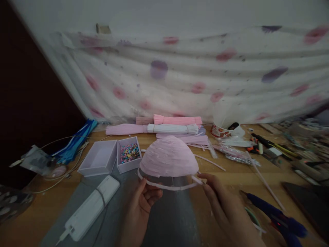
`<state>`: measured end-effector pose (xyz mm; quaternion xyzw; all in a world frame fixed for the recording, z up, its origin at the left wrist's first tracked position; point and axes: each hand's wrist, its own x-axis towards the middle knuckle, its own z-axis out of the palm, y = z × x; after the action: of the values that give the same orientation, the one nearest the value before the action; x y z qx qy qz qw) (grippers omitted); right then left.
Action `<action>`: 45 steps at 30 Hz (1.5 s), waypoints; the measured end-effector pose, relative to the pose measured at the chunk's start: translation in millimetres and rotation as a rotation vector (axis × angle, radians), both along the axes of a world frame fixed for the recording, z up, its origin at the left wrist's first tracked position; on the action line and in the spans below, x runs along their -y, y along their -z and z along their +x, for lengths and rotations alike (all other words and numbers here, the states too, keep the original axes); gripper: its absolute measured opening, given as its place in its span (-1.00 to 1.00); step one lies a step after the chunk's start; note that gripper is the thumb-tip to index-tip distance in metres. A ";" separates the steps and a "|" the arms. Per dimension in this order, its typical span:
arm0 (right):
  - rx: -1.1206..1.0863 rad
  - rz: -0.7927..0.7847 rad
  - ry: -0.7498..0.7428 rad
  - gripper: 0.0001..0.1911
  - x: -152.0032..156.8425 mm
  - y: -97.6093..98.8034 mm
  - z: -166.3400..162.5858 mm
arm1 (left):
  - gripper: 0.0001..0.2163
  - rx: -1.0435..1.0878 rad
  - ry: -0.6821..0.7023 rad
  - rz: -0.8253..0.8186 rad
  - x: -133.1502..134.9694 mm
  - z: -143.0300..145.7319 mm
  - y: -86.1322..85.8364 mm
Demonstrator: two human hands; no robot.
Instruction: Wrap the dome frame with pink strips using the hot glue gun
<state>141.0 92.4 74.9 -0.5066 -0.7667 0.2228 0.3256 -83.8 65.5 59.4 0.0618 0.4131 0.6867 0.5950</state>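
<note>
With our left hand [144, 200], we pinch the rim ring [180, 188] under the pink dome [169, 157], likely so it stays steady above the desk [236, 176]. Our right hand [226, 206] pinches a soft strip [197, 180] by the ring's right side. The glue gun [267, 207] lies near that hand, probably for easy reach.

I can see both bare hands raised in front of the person, a little apart. The left hand [141, 204] comes up from below, thumb upright, its other fingers [154, 195] curled inward toward the right in a light grip. The right hand [226, 204] slants in from the lower right, its back largely toward me, thumb and forefinger closed in a pinch.
</note>
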 end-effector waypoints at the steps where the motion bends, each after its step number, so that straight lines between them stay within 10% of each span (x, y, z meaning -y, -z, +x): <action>1: -0.020 0.048 0.045 -0.73 2.6 0.0 -0.7 | -0.68 0.009 -0.010 -0.015 -0.5 0.3 -1.0; 9: -0.175 0.442 0.152 -0.92 9.0 -18.8 -3.7 | -0.66 0.045 -0.134 -0.054 0.3 4.8 -6.6; 25: -0.172 0.401 -0.107 -0.86 14.2 -5.7 -40.4 | -0.71 -0.009 -0.024 0.076 8.8 61.3 3.6; 45: -0.174 0.477 -0.063 -0.82 22.9 1.3 -44.2 | -0.72 0.228 0.142 0.091 7.1 66.7 4.0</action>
<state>96.8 69.6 73.7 -0.3704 -0.7820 0.0882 0.4934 -17.1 58.4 55.4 0.0392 0.3060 0.6634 0.6817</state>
